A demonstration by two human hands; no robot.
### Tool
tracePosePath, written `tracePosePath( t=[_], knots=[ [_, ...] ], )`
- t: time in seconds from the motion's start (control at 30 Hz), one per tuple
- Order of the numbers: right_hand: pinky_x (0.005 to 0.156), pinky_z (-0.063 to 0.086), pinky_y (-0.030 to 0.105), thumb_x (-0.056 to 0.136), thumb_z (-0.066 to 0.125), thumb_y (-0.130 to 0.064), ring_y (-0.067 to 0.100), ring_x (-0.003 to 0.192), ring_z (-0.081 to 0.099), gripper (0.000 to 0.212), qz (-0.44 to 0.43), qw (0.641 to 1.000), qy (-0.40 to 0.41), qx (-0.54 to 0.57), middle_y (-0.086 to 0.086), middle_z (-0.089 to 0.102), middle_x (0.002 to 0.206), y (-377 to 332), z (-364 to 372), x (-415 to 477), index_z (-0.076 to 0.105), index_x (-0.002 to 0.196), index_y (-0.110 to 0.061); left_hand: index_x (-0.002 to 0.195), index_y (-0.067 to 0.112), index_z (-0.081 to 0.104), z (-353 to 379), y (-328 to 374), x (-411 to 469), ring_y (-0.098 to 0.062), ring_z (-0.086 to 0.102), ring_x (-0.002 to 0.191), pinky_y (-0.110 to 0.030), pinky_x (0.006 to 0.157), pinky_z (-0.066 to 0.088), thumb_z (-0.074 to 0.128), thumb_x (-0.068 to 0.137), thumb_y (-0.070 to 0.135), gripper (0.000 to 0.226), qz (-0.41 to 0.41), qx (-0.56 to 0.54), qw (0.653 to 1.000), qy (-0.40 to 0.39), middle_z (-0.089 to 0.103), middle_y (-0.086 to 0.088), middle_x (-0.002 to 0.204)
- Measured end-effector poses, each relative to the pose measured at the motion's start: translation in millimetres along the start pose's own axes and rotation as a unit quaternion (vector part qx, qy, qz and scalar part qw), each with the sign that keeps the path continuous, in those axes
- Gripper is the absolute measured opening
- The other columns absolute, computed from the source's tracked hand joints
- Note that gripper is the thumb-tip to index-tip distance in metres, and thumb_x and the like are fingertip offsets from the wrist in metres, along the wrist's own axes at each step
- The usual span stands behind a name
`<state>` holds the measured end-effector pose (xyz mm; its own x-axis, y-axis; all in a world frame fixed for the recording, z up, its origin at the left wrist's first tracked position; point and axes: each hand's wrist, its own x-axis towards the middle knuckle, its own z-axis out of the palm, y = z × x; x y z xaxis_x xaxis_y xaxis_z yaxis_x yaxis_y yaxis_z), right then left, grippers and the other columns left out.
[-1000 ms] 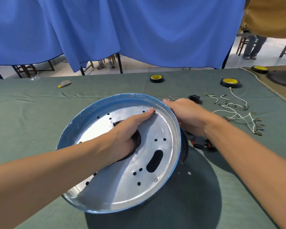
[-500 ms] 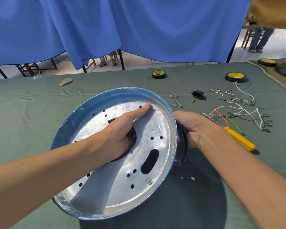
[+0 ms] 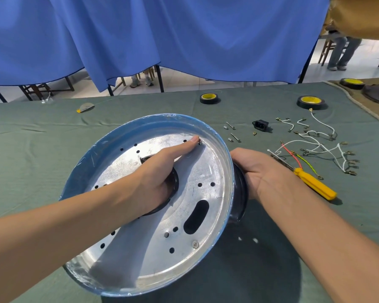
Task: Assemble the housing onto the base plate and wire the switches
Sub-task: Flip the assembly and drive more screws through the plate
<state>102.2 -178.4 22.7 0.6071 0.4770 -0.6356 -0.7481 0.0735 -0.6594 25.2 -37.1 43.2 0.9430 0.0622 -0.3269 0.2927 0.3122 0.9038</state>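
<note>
A round metal housing [image 3: 197, 171] with a blue-filmed rim and several holes is tilted up on the green cloth. A black base plate [image 3: 240, 193] sits behind its right edge. My left hand [image 3: 160, 169] lies inside the housing, its forefinger stretched out and pressing a small screw [image 3: 200, 142] near the far rim, while its other fingers reach into the dark centre hole. My right hand [image 3: 253, 169] grips the black base plate from behind. Another screw [image 3: 195, 244] sits in the housing's near side.
Right of the housing lie a yellow-handled screwdriver [image 3: 311, 182], white, red and green wires [image 3: 315, 147] with terminals, a black socket [image 3: 260, 124] and loose screws [image 3: 233, 133]. Two tape rolls [image 3: 209, 98] stand further back. A blue curtain hangs beyond the table.
My right hand slid from the housing's far rim down to its right side and now grips the black plate. The screwdriver and wires came into view. My left forefinger stays on the screw.
</note>
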Motion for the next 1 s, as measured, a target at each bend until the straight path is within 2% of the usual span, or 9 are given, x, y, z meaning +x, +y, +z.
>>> tracePosePath(
  t=[0.07, 0.17, 0.27, 0.47, 0.57, 0.73, 0.83, 0.9, 1.0],
  knots=[
    [0.052, 0.054, 0.033, 0.087, 0.049, 0.004, 0.023, 0.047, 0.059, 0.017, -0.004, 1.000, 0.001, 0.001, 0.012, 0.058, 0.060, 0, 0, -1, 0.057, 0.073, -0.002, 0.114, 0.013, 0.072, 0, 0, -1, -0.014, 0.051, 0.131, -0.045, 0.122, 0.018, 0.060, 0.094, 0.033, 0.030, -0.005, 0.000, 1.000, 0.001, 0.072, 0.003, 0.117],
    [0.056, 0.054, 0.033, 0.086, 0.050, 0.004, 0.023, 0.051, 0.059, 0.014, -0.006, 1.000, -0.001, -0.003, 0.012, 0.059, 0.062, 1, 1, -4, 0.058, 0.076, -0.002, 0.106, 0.014, 0.074, 1, 0, -1, -0.009, 0.058, 0.123, -0.043, 0.121, 0.019, 0.060, 0.094, 0.032, 0.025, 0.012, -0.003, 1.000, 0.007, 0.074, 0.004, 0.111],
    [0.043, 0.054, 0.031, 0.085, 0.047, 0.005, 0.021, 0.041, 0.059, 0.019, -0.002, 1.000, -0.012, 0.015, 0.011, 0.057, 0.055, 2, 3, -6, 0.055, 0.069, -0.001, 0.099, 0.016, 0.074, 5, 2, -3, 0.001, 0.063, 0.111, -0.035, 0.118, 0.020, 0.058, 0.095, 0.031, 0.023, 0.040, -0.011, 0.999, 0.024, 0.074, 0.007, 0.109],
    [0.048, 0.053, 0.027, 0.084, 0.046, 0.006, 0.021, 0.043, 0.056, 0.018, -0.012, 0.999, -0.029, 0.020, 0.008, 0.053, 0.056, 4, 5, -9, 0.052, 0.073, -0.007, 0.118, 0.012, 0.069, 3, 7, -9, -0.017, 0.049, 0.132, -0.044, 0.120, 0.022, 0.056, 0.096, 0.037, 0.036, 0.030, 0.024, 0.997, 0.060, 0.067, -0.001, 0.127],
    [0.054, 0.053, 0.026, 0.084, 0.048, 0.006, 0.021, 0.052, 0.056, 0.013, -0.008, 0.999, -0.043, 0.017, 0.008, 0.054, 0.063, 4, 4, -9, 0.052, 0.078, -0.005, 0.125, 0.007, 0.064, 4, 9, -12, -0.018, 0.045, 0.136, -0.045, 0.121, 0.020, 0.052, 0.098, 0.037, 0.042, 0.031, 0.032, 0.997, 0.061, 0.063, -0.001, 0.132],
    [0.083, 0.044, 0.029, 0.080, 0.054, 0.007, 0.020, 0.071, 0.056, 0.023, -0.032, 0.997, -0.037, 0.053, 0.009, 0.055, 0.083, 8, 5, -5, 0.053, 0.100, -0.005, 0.128, 0.007, 0.063, 6, 13, -16, -0.020, 0.040, 0.140, -0.046, 0.121, 0.020, 0.050, 0.100, 0.035, 0.041, 0.029, 0.018, 0.997, 0.070, 0.062, -0.001, 0.135],
    [0.063, 0.050, 0.022, 0.084, 0.053, 0.005, 0.019, 0.050, 0.057, 0.009, -0.033, 0.997, -0.051, 0.049, 0.008, 0.057, 0.062, 10, 6, -6, 0.055, 0.078, -0.002, 0.120, 0.014, 0.069, 8, 15, -19, -0.021, 0.038, 0.142, -0.048, 0.121, 0.019, 0.054, 0.098, 0.035, 0.034, 0.013, 0.015, 0.996, 0.083, 0.060, -0.002, 0.137],
    [0.049, 0.050, 0.022, 0.087, 0.051, 0.004, 0.019, 0.044, 0.058, 0.021, -0.040, 0.997, -0.053, 0.036, 0.008, 0.058, 0.054, 10, 6, -7, 0.058, 0.068, -0.003, 0.117, 0.014, 0.070, 8, 14, -19, -0.021, 0.040, 0.141, -0.048, 0.121, 0.019, 0.056, 0.097, 0.034, 0.032, 0.011, 0.011, 0.996, 0.085, 0.063, -0.001, 0.133],
    [0.049, 0.047, 0.025, 0.089, 0.050, 0.003, 0.017, 0.043, 0.057, 0.031, -0.059, 0.997, -0.052, 0.027, 0.006, 0.057, 0.053, 10, 6, -10, 0.060, 0.061, -0.004, 0.117, 0.012, 0.070, 8, 13, -20, -0.021, 0.043, 0.139, -0.047, 0.121, 0.020, 0.057, 0.096, 0.032, 0.032, 0.004, 0.000, 0.996, 0.084, 0.066, -0.001, 0.128]
  ],
)
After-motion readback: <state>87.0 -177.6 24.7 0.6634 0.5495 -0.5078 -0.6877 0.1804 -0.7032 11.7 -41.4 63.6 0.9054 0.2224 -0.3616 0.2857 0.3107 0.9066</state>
